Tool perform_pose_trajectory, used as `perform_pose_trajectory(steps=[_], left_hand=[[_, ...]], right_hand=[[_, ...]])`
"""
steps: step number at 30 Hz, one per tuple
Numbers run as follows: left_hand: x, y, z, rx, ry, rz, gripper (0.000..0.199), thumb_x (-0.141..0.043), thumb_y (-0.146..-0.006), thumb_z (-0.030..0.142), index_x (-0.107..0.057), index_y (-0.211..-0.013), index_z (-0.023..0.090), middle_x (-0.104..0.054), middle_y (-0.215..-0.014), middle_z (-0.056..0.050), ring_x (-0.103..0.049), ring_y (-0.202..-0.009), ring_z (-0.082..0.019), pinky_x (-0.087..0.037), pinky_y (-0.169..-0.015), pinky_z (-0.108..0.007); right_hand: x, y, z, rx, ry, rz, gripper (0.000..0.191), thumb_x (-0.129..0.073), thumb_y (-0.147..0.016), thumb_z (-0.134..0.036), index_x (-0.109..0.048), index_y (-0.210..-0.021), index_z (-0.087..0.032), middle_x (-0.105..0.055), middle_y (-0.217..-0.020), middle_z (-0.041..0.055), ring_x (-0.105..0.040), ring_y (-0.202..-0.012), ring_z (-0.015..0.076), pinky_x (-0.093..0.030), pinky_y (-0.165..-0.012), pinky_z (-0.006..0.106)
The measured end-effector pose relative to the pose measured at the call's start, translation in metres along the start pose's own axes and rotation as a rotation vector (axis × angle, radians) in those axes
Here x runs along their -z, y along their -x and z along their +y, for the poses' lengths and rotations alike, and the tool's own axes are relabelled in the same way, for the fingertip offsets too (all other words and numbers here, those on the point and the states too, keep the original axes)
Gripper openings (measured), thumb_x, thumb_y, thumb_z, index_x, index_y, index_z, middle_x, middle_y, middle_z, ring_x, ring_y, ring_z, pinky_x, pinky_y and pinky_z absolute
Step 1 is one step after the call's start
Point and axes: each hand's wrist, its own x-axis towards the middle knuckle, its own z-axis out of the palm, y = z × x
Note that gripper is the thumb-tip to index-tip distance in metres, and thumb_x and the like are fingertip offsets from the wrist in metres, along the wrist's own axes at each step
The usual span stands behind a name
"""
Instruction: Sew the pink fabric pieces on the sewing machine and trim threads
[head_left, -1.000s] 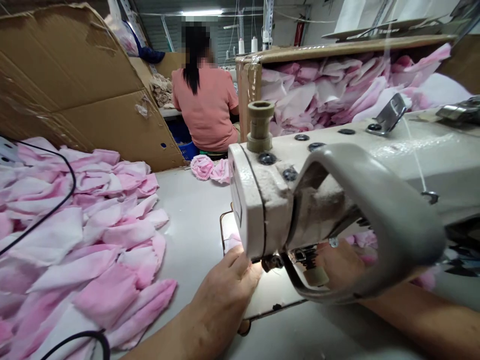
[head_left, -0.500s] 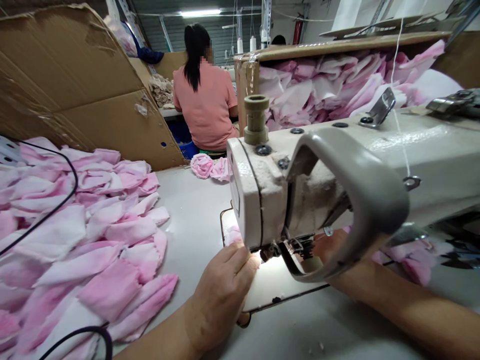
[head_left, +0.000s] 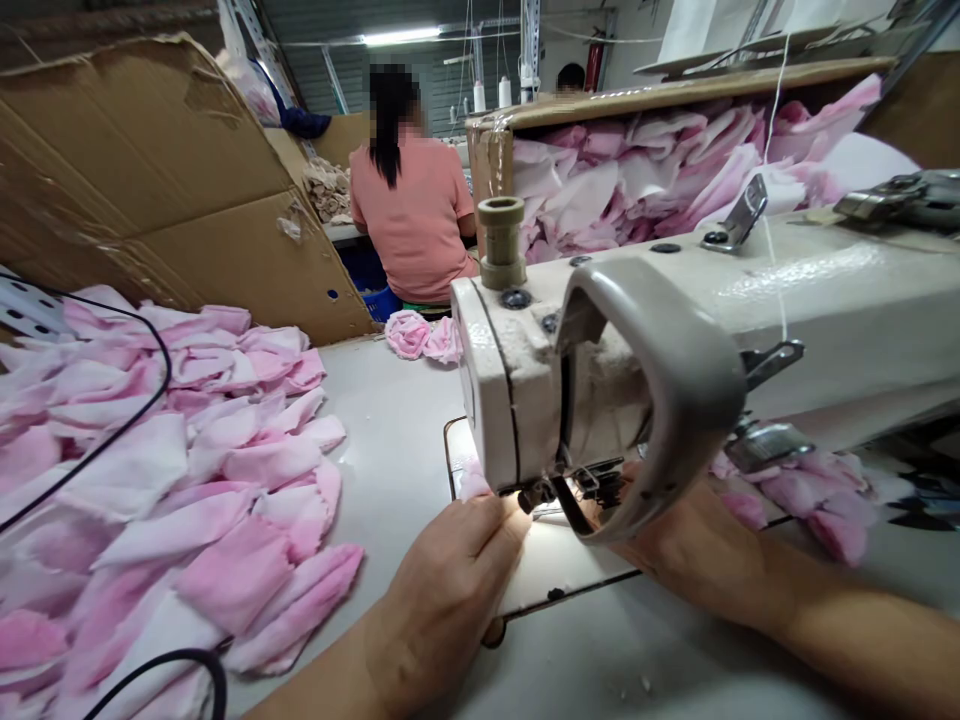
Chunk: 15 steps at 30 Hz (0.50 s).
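Observation:
My left hand (head_left: 450, 570) rests with its fingers together on a pink fabric piece (head_left: 474, 484), just left of the presser foot (head_left: 537, 495) of a cream industrial sewing machine (head_left: 840, 290). My right hand (head_left: 675, 540) lies beyond the needle area, partly hidden behind the machine's grey curved handle (head_left: 675, 400). A bright lamp lights the needle plate (head_left: 555, 550) between my hands. More crumpled pink fabric (head_left: 802, 490) lies past my right hand. Whether my right fingers hold anything is hidden.
A large pile of pink-and-white fabric pieces (head_left: 187, 480) lies left on the white table (head_left: 390, 420), crossed by a black cable (head_left: 127, 440). Ahead are a cardboard sheet (head_left: 172, 200), a fabric-filled box (head_left: 675, 180), and a seated co-worker in a pink shirt (head_left: 412, 220).
The view has swung, so the machine sits further left in the frame and more fabric shows to its right. My left hand has crept closer to the presser foot.

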Motion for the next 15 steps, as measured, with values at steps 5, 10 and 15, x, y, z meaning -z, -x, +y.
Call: perform_pose_trajectory(steps=[5,10,15], left_hand=[[0.0102,0.0018,-0.0068,-0.032,-0.084,-0.049,0.013,-0.048,-0.094,0.022,-0.06,-0.099,0.02,-0.064,-0.092,-0.005,-0.061,-0.095,-0.023,-0.051,-0.083,-0.036],[0.0061,-0.0003,-0.0065,-0.116,-0.158,-0.051,0.021,-0.041,-0.094,0.015,-0.06,-0.103,0.018,-0.064,-0.084,-0.005,-0.06,-0.085,-0.021,-0.053,-0.076,-0.033],[0.0013,-0.0036,0.0007,-0.168,-0.249,-0.017,0.025,-0.041,-0.091,0.008,-0.061,-0.105,0.012,-0.062,-0.082,-0.006,-0.057,-0.078,-0.019,-0.053,-0.071,-0.032]], right_hand=[[-0.0011,0.0007,-0.0006,0.012,0.054,0.029,0.039,-0.034,-0.092,-0.006,-0.062,-0.067,-0.019,-0.06,-0.071,0.0037,-0.053,-0.065,0.0165,-0.042,-0.063,0.028],[-0.0002,-0.0031,-0.0025,0.079,0.172,0.073,0.046,-0.031,-0.089,0.003,-0.06,-0.06,-0.018,-0.058,-0.062,0.0022,-0.052,-0.06,0.0147,-0.041,-0.063,0.026],[-0.0021,-0.0024,-0.0001,0.101,0.171,0.103,0.045,-0.029,-0.089,0.004,-0.06,-0.065,-0.019,-0.061,-0.065,0.0014,-0.055,-0.062,0.0145,-0.043,-0.069,0.024]])
